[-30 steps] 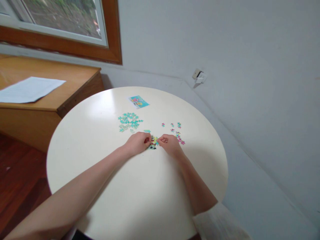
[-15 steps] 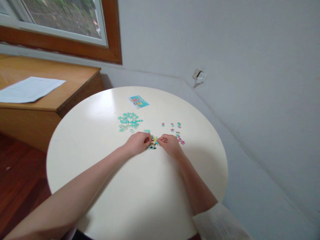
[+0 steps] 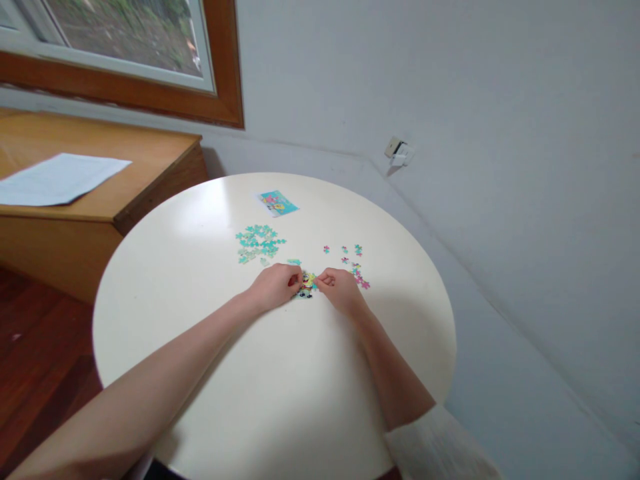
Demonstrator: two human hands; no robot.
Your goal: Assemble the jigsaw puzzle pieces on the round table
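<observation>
Between my hands a small joined section of a jigsaw puzzle [image 3: 306, 288], yellow with black and pale green parts, lies on the white table. My left hand [image 3: 277, 285] is closed at its left edge, fingertips touching it. From the right, my right hand [image 3: 340, 288] pinches at the section's edge, where a bit of teal shows by the fingertips. The fingers partly hide what they grip. Just beyond the left fingers lies a pale green puzzle piece [image 3: 294, 262].
Loose teal puzzle pieces [image 3: 259, 243] form a heap beyond my left hand. Several pink and teal pieces [image 3: 358, 275] lie beyond my right hand. A picture card [image 3: 278, 203] rests toward the far side of the round table [image 3: 240, 400]. Paper [image 3: 63, 179] lies on a wooden cabinet.
</observation>
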